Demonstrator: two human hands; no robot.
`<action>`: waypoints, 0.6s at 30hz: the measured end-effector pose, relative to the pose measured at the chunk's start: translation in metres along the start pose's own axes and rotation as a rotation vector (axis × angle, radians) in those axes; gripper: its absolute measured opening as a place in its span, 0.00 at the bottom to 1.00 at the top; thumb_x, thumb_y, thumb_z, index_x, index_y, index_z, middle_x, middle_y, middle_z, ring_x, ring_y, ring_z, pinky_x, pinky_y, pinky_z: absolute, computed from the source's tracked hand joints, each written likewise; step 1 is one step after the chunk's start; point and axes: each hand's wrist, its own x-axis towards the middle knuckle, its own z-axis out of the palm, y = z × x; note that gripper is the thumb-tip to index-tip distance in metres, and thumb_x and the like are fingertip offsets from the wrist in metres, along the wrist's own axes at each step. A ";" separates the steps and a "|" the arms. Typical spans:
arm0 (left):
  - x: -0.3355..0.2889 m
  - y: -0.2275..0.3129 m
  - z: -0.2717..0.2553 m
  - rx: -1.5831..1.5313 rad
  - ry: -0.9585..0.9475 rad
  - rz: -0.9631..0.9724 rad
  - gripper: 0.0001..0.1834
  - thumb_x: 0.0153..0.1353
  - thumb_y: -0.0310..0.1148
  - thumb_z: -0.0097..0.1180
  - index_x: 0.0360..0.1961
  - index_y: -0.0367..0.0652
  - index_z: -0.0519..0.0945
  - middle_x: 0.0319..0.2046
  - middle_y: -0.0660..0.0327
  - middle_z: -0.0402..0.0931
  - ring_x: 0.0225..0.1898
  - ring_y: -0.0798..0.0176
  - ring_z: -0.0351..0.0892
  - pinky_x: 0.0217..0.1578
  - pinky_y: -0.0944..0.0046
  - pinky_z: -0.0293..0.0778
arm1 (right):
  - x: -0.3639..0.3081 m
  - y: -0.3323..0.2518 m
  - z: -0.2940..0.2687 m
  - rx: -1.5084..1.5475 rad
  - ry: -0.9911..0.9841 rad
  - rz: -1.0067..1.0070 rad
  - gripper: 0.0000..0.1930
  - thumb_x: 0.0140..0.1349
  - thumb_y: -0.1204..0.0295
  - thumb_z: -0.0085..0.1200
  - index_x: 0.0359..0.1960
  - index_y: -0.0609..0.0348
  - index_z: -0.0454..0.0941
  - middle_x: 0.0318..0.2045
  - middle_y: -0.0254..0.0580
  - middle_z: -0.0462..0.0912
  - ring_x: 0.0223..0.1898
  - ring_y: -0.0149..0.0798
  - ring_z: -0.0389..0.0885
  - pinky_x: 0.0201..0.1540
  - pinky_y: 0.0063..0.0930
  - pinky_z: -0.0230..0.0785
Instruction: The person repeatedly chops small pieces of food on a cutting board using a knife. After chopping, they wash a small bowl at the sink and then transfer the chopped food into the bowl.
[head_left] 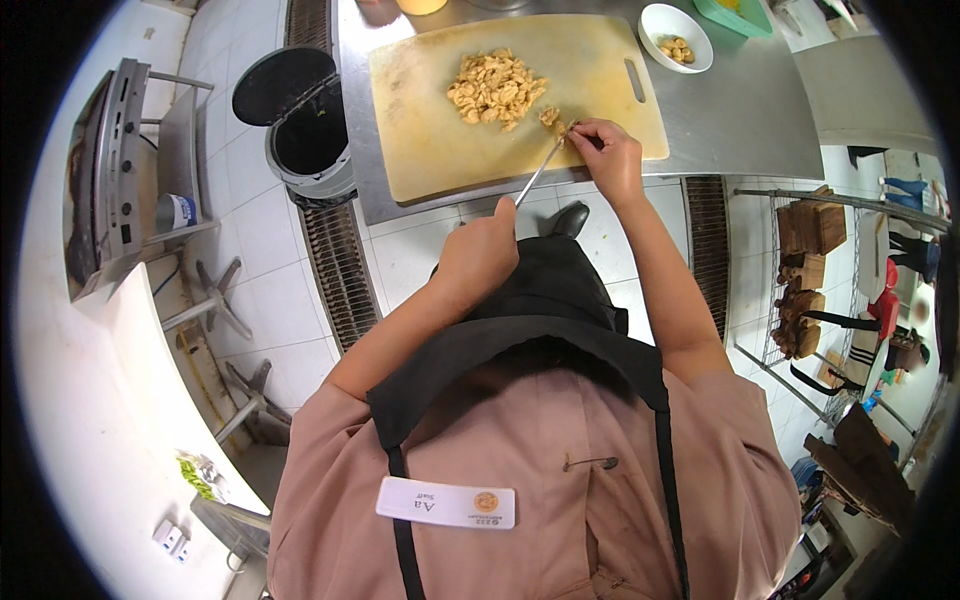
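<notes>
One slip could nick the right hand [606, 152], I judge, since it pinches a brown piece [561, 129] over the cutting board [420, 150], seemingly against the knife [540, 172] the left hand [484, 252] grips.

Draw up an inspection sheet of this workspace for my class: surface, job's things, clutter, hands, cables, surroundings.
Surface: metal table, with a yellowish cutting board on it.
Job's things: pile of light-brown food pieces on the board; knife; white bowl holding some pieces.
Clutter: green tub beyond the bowl.
Hands: left hand grips the knife; right hand pinches a small piece by its tip.
Cables: nothing seen around the board.
Surroundings: open bin at left; tiled floor.
</notes>
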 end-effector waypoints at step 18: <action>0.029 -0.041 -0.038 0.091 0.119 0.015 0.09 0.66 0.36 0.40 0.40 0.42 0.66 0.25 0.41 0.76 0.30 0.35 0.77 0.33 0.37 0.69 | 0.027 -0.017 0.026 -0.042 -0.037 -0.108 0.09 0.55 0.73 0.62 0.36 0.64 0.80 0.34 0.47 0.82 0.32 0.39 0.82 0.37 0.28 0.75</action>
